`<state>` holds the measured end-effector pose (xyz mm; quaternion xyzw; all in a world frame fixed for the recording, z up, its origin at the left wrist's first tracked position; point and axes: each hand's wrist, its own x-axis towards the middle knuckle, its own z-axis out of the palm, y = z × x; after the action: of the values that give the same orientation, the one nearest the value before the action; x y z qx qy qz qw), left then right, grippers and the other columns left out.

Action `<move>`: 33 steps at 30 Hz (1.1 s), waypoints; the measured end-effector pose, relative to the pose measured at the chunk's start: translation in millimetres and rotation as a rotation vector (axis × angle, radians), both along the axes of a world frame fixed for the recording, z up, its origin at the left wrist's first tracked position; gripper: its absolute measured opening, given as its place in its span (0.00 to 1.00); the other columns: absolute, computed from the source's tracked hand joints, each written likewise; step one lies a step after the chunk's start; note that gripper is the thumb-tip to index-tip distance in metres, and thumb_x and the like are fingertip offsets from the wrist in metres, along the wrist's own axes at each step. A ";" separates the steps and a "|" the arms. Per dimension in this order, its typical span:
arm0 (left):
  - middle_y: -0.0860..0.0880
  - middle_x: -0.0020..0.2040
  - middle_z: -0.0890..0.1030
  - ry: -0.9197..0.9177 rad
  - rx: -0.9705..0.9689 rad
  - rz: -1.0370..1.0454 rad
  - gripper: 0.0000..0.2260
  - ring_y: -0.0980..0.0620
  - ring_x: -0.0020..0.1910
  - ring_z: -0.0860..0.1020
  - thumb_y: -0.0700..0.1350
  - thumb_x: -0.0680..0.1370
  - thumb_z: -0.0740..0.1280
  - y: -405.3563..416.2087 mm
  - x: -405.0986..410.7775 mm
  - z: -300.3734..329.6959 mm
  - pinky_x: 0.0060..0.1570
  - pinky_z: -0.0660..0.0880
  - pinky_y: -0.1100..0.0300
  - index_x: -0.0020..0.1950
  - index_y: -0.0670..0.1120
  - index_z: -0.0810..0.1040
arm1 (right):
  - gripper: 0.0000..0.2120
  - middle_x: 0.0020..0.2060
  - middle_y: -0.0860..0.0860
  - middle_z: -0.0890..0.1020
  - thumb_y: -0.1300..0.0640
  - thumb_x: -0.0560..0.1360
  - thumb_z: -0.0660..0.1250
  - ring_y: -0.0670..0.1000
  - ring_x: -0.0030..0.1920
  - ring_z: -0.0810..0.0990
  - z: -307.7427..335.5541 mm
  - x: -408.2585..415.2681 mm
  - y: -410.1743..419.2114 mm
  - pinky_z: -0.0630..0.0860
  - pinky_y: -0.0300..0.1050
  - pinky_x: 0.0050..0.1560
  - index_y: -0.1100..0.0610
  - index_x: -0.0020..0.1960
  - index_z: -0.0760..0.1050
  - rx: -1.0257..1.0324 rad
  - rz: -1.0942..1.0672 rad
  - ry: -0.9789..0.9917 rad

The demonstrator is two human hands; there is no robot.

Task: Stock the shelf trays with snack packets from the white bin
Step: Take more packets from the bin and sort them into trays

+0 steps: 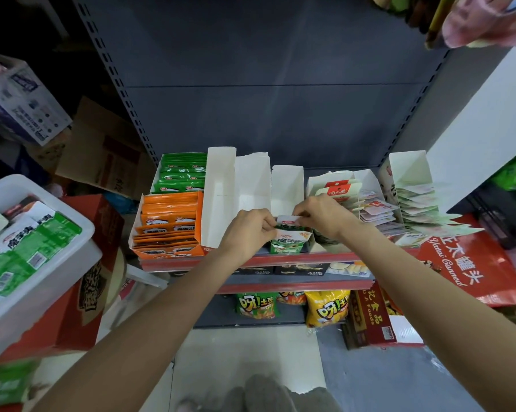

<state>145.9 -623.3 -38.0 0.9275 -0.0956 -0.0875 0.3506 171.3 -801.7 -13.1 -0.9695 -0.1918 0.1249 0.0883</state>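
Observation:
A white cardboard shelf tray point(287, 185) stands in the middle of the shelf, with a few green-and-white snack packets point(286, 242) upright at its front. My left hand point(251, 230) pinches the left side of a green-and-white packet point(287, 223) at the top of that stack. My right hand point(322, 215) pinches the same packet's right side. The white bin point(54, 263) sits at the far left on a red carton, holding several more green-and-white packets point(27, 242).
Left of the hands are an empty white tray point(236, 197), an orange tray of packets point(169, 224) and a green one point(182, 173). Trays of pale packets point(414, 206) stand to the right. A red box point(471, 263) lies at right. Chip bags point(325, 307) fill the lower shelf.

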 end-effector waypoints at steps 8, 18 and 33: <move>0.45 0.68 0.73 0.014 0.028 0.024 0.26 0.48 0.65 0.73 0.47 0.76 0.70 -3.1 -1.4 -4.8 0.62 0.72 0.54 0.71 0.44 0.65 | 0.09 0.41 0.56 0.80 0.60 0.79 0.61 0.58 0.44 0.78 0.6 0.9 2.7 0.71 0.45 0.43 0.58 0.42 0.77 -0.014 -0.013 0.052; 0.46 0.67 0.74 0.025 -0.012 -0.064 0.23 0.51 0.66 0.72 0.44 0.76 0.69 -0.7 0.3 -3.2 0.61 0.69 0.60 0.70 0.45 0.69 | 0.09 0.51 0.53 0.84 0.58 0.76 0.67 0.53 0.50 0.81 3.9 4.3 1.4 0.74 0.39 0.50 0.58 0.54 0.82 0.155 -0.119 0.166; 0.51 0.48 0.81 -0.132 -0.178 0.131 0.07 0.57 0.46 0.77 0.39 0.78 0.64 34.7 2.7 32.6 0.42 0.68 0.77 0.53 0.45 0.80 | 0.12 0.54 0.53 0.82 0.59 0.80 0.61 0.52 0.54 0.80 28.9 -12.9 38.0 0.69 0.36 0.53 0.59 0.58 0.79 0.445 -0.204 -0.055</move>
<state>148.6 -588.7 -5.4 0.9008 -0.0649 0.0058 0.4293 158.4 -763.8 15.8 -0.9435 -0.1181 0.0435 0.3064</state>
